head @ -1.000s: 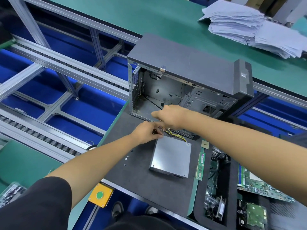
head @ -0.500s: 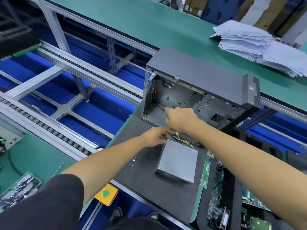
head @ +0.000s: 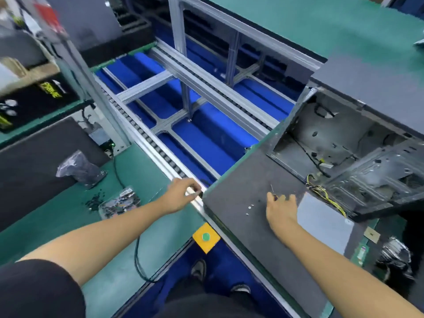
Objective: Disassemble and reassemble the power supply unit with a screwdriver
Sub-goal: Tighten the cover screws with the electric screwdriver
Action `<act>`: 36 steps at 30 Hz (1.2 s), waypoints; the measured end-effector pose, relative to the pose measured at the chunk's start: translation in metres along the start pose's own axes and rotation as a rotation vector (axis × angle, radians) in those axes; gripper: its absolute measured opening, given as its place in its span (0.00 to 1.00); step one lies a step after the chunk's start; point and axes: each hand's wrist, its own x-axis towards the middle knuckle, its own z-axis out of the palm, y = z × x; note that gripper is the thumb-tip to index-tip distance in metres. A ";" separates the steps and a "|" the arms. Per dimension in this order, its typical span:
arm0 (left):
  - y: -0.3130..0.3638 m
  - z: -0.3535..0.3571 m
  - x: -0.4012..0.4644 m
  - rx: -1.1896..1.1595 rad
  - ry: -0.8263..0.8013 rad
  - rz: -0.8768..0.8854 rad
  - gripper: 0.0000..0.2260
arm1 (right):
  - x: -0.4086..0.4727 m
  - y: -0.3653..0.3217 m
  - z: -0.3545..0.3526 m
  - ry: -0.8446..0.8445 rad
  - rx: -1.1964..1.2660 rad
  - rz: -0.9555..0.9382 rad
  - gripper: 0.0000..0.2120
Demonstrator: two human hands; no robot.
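Both hands are off the power supply unit [head: 321,222]: right hand [head: 281,206] holds the screwdriver [head: 273,191], left hand [head: 181,195] grips the worktop [head: 238,198] edge. Guessing screws [head: 249,207] next.

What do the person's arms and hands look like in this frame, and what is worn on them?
Both forearms are bare from elbow to wrist. The left hand and right hand wear no gloves, and no watch, ring or wrist strap shows, though the frame is blurred. A black short sleeve covers the left upper arm; the right upper arm is out of frame.
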 end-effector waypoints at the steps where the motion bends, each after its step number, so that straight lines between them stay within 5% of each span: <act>1: -0.021 -0.002 -0.015 0.061 0.010 -0.051 0.09 | 0.001 -0.008 0.004 -0.041 -0.022 -0.001 0.21; 5: -0.099 -0.008 -0.064 0.235 0.032 -0.366 0.16 | 0.011 -0.025 0.014 -0.175 -0.022 0.000 0.18; 12: -0.175 -0.025 -0.132 0.141 0.273 -0.718 0.30 | 0.022 -0.025 0.002 -0.364 -0.069 0.011 0.32; 15: -0.200 -0.012 -0.172 0.254 0.167 -0.726 0.40 | 0.025 -0.023 -0.003 -0.331 -0.052 0.019 0.35; 18: -0.223 0.010 -0.199 0.355 0.034 -0.759 0.39 | 0.028 -0.019 -0.008 -0.283 -0.016 0.139 0.33; 23: -0.236 0.018 -0.201 0.476 -0.036 -0.732 0.29 | 0.027 -0.011 -0.016 0.058 0.026 0.217 0.26; 26: -0.235 0.014 -0.205 0.525 -0.057 -0.632 0.22 | 0.024 -0.011 -0.028 0.351 0.092 0.106 0.31; 31: -0.202 0.005 -0.218 0.177 -0.026 -0.579 0.17 | 0.019 -0.027 -0.046 0.722 0.292 -0.125 0.38; 36: -0.142 -0.012 -0.222 0.076 0.085 -0.553 0.18 | -0.004 -0.053 -0.059 0.910 0.430 -0.391 0.44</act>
